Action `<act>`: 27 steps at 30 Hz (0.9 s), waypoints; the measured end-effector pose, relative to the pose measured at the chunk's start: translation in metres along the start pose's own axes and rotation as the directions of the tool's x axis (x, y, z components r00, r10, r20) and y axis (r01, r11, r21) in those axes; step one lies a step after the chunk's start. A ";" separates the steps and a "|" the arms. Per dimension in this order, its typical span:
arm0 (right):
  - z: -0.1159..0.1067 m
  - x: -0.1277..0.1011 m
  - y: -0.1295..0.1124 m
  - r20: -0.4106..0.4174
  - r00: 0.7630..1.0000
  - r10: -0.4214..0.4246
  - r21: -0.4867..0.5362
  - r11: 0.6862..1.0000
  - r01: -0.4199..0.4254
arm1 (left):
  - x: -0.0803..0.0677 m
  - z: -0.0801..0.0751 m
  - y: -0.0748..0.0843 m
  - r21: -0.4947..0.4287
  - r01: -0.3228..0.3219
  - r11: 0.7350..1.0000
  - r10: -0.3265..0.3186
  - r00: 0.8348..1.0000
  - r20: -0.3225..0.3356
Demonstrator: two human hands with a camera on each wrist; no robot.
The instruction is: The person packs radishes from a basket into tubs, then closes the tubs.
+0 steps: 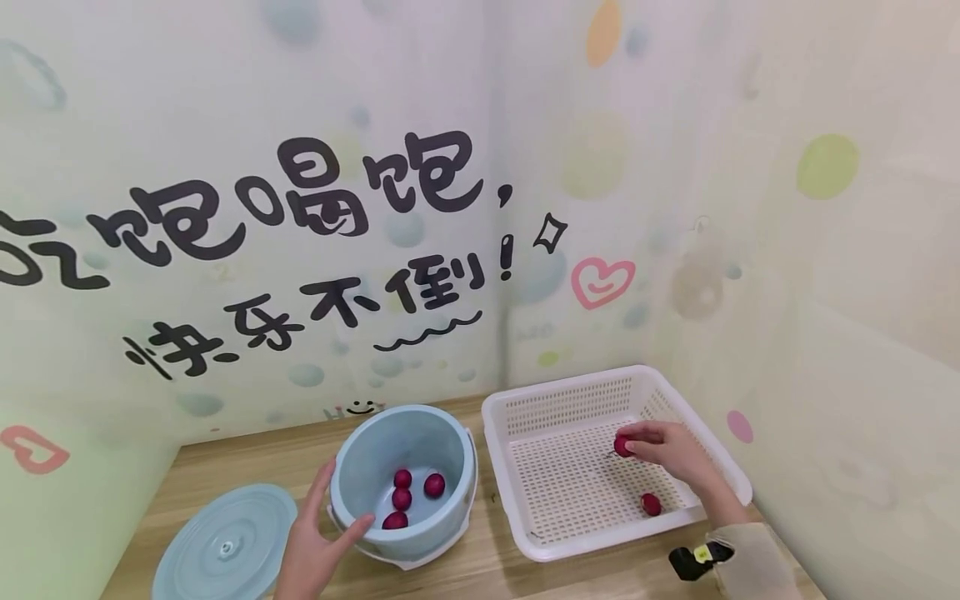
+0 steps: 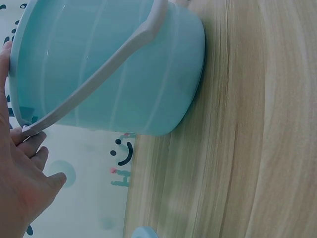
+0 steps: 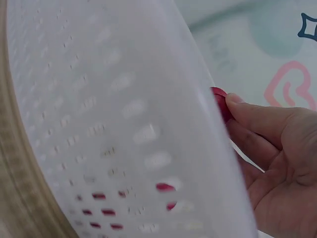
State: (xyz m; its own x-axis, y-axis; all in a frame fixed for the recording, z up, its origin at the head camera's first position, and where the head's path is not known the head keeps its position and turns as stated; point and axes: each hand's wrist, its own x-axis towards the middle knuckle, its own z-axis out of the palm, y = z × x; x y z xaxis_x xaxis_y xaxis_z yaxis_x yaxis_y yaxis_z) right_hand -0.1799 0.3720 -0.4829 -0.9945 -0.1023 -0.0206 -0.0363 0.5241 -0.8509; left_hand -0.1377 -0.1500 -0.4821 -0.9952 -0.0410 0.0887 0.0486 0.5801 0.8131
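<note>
My right hand pinches a small dark-red radish between thumb and fingertips, over the white perforated basket. A thin root trails from the radish. Another radish lies on the basket floor near its front wall; red patches show through the holes in the right wrist view. My left hand rests against the left side of the light-blue bucket, thumb and fingers spread at its rim near the handle. Several radishes lie on the bucket's bottom.
A round light-blue lid lies left of the bucket on the wooden table. Printed walls enclose the table at the back and sides. The basket stands close to the right wall.
</note>
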 end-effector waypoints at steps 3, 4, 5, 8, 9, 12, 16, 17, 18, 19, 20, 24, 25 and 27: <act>0.006 0.002 -0.009 -0.010 1.000 -0.002 0.011 1.000 0.002 | 0.000 0.000 0.000 -0.002 0.009 1.000 -0.009 1.000 0.007; 0.008 0.003 -0.012 -0.010 1.000 -0.006 0.010 1.000 0.006 | 0.000 -0.001 0.000 -0.002 0.012 1.000 -0.012 1.000 0.010; 0.010 0.004 -0.015 -0.010 1.000 -0.009 0.014 1.000 0.009 | 0.000 -0.001 0.000 0.000 0.013 1.000 -0.013 1.000 0.011; 0.016 0.008 -0.024 -0.009 1.000 -0.022 0.027 0.999 0.023 | 0.000 -0.002 0.000 0.010 0.017 1.000 -0.017 1.000 0.013; 0.018 0.009 -0.027 -0.009 1.000 -0.029 0.026 0.999 0.029 | 0.000 -0.002 0.000 0.011 0.018 1.000 -0.018 1.000 0.012; 0.023 0.012 -0.035 -0.003 0.999 -0.054 0.038 0.998 0.054 | 0.000 -0.003 -0.001 0.013 0.021 1.000 -0.021 1.000 0.014; 0.030 0.016 -0.046 0.016 0.996 -0.087 0.065 0.994 0.086 | 0.001 -0.003 -0.003 0.013 0.034 0.999 -0.034 0.999 0.021; 0.033 0.017 -0.048 0.016 0.996 -0.087 0.066 0.994 0.086 | 0.001 -0.002 -0.004 0.012 0.033 0.999 -0.033 0.999 0.020; 0.035 0.018 -0.052 0.021 0.996 -0.087 0.071 0.994 0.085 | 0.001 -0.002 -0.004 0.011 0.029 1.000 -0.029 0.999 0.016; 0.037 0.019 -0.055 0.027 0.996 -0.090 0.077 0.993 0.088 | 0.001 -0.002 -0.004 0.009 0.025 1.000 -0.025 1.000 0.013; 0.039 0.020 -0.058 0.034 0.995 -0.091 0.082 0.993 0.088 | 0.001 -0.001 -0.004 0.007 0.023 1.000 -0.023 1.000 0.011; 0.049 0.025 -0.068 0.053 0.992 -0.116 0.100 0.989 0.110 | 0.001 -0.001 -0.004 0.005 0.022 1.000 -0.022 1.000 0.010; 0.051 0.026 -0.069 0.057 0.990 -0.132 0.102 0.987 0.125 | 0.000 -0.001 -0.004 0.004 0.023 1.000 -0.023 1.000 0.011; 0.056 0.028 -0.073 0.056 0.986 -0.154 0.100 0.984 0.148 | 0.000 -0.001 -0.003 0.004 0.024 1.000 -0.024 1.000 0.012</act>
State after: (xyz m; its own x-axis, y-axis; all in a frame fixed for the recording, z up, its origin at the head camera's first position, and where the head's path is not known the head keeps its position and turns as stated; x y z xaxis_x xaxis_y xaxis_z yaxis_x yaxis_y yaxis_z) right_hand -0.1999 0.2839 -0.4508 -0.9700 -0.2293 0.0810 -0.1728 0.4159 -0.8928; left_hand -0.1383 -0.1526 -0.4842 -0.9970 -0.0451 0.0625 0.0246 0.5819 0.8129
